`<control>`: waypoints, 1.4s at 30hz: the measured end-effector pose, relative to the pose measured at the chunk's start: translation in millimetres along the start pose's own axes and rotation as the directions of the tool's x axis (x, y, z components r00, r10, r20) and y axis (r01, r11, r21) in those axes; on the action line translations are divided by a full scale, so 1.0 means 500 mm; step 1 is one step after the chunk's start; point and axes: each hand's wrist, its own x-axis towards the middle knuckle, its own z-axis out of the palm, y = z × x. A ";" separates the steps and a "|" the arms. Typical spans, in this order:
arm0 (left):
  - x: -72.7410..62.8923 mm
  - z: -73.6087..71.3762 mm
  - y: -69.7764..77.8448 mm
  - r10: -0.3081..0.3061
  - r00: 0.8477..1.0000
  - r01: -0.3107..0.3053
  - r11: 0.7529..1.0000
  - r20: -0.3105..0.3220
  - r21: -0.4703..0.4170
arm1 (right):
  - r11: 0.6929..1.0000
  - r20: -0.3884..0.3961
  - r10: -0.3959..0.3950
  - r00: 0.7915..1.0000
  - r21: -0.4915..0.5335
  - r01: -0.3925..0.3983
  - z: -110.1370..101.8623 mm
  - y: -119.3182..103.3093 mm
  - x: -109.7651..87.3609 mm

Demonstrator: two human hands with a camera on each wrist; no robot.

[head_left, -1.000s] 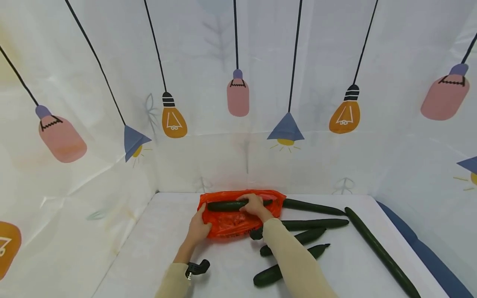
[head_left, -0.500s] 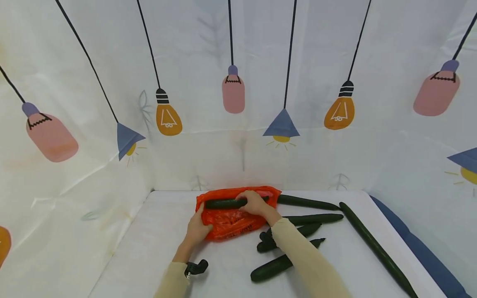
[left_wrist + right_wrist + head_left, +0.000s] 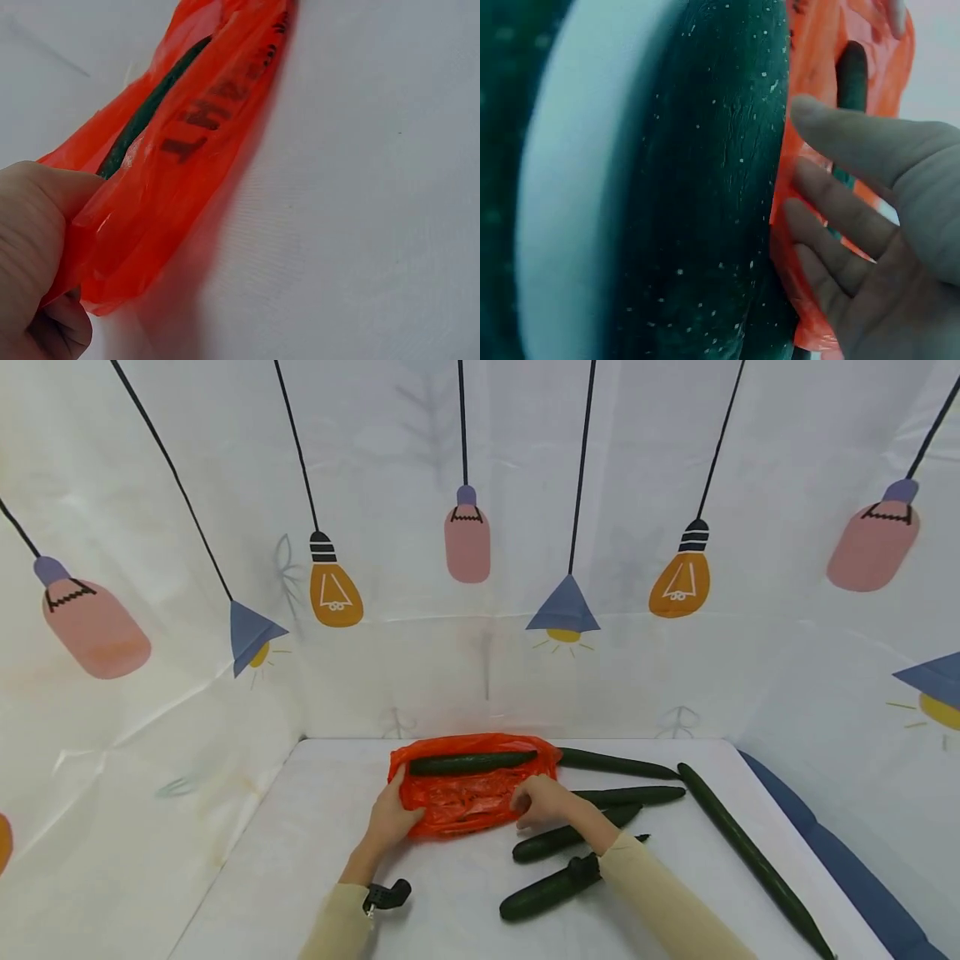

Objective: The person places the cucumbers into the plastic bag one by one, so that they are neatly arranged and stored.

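An orange-red plastic bag with dark lettering lies at the back of the white table, a cucumber lying in its open mouth. My left hand grips the bag's left edge; in the left wrist view the thumb presses over the film and the fingers curl beneath it. At the bag's right front corner is my right hand. The right wrist view shows its thumb and fingers apart, holding nothing, close to the bag. A large cucumber fills the middle of that view, beside the hand.
Several cucumbers lie right of the bag: one at the back, one partly behind the right hand, and two nearer, a cucumber and another cucumber under the right forearm. A long cucumber runs along the table's right side.
My right hand has let go of the cucumber in the bag and moved right and toward me, to the bag's front corner. The left hand keeps its grip. The head view has shifted slightly.
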 end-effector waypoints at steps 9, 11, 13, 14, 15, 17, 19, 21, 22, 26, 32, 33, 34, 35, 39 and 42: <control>-0.005 -0.017 -0.012 -0.007 0.999 0.007 1.000 0.032 -0.027 | 0.998 0.057 -0.050 0.997 0.047 0.047 0.024 0.005 -0.046; -0.004 -0.024 -0.012 0.002 1.000 -0.002 1.000 0.023 -0.028 | 0.996 0.034 -0.070 0.997 0.053 0.068 0.030 0.005 -0.054; -0.002 -0.031 -0.008 0.021 1.000 -0.021 0.999 0.011 -0.040 | 0.993 0.002 -0.100 0.995 0.057 0.099 0.033 0.005 -0.061; -0.001 -0.034 -0.007 0.031 1.000 -0.031 0.999 0.003 -0.041 | 0.992 -0.014 -0.115 0.993 0.058 0.116 0.035 0.005 -0.065; 0.001 -0.037 -0.006 0.038 0.999 -0.038 0.998 -0.005 -0.039 | 0.991 -0.028 -0.122 0.992 0.056 0.123 0.037 0.005 -0.069; 0.004 -0.042 -0.003 0.047 0.999 -0.048 0.998 -0.015 -0.033 | 0.988 -0.061 -0.140 0.988 0.054 0.144 0.039 0.004 -0.080; 0.008 -0.047 -0.001 0.062 0.998 -0.062 0.998 -0.022 -0.005 | 0.987 -0.094 -0.150 0.984 0.046 0.155 0.038 0.002 -0.094; 0.011 -0.051 0.001 0.065 0.998 -0.065 0.998 -0.023 0.022 | 0.986 -0.121 -0.156 0.980 0.033 0.161 0.036 0.000 -0.110; 0.011 -0.054 0.004 0.065 0.998 -0.064 0.997 -0.019 0.033 | 0.985 -0.133 -0.166 0.977 0.018 0.170 0.034 -0.001 -0.118; 0.013 -0.065 0.014 0.050 0.999 -0.048 0.996 -0.016 0.074 | 0.985 -0.146 -0.174 0.974 -0.027 0.171 0.026 0.000 -0.151; 0.026 -0.072 0.017 0.021 1.000 -0.019 0.991 -0.016 0.130 | 0.986 -0.130 -0.163 0.978 0.011 0.165 0.019 0.010 -0.191; 0.029 -0.072 0.017 0.020 1.000 -0.018 0.991 -0.014 0.134 | 0.985 -0.139 -0.168 0.976 0.016 0.172 0.018 0.013 -0.197; 0.031 -0.071 0.017 0.021 1.000 -0.019 0.990 -0.015 0.139 | 0.984 -0.151 -0.172 0.974 0.017 0.176 0.019 0.016 -0.203; 0.033 -0.071 0.018 0.019 1.000 -0.017 0.989 -0.013 0.145 | 0.984 -0.164 -0.175 0.971 0.010 0.179 0.020 0.020 -0.208; 0.037 -0.068 0.018 0.010 1.000 -0.009 0.985 -0.004 0.170 | 0.986 -0.203 -0.165 0.965 -0.016 0.165 0.026 0.038 -0.228; 0.037 -0.066 0.019 0.003 1.000 -0.006 0.987 0.017 0.162 | 0.990 -0.204 -0.136 0.970 -0.006 0.137 0.027 0.050 -0.245</control>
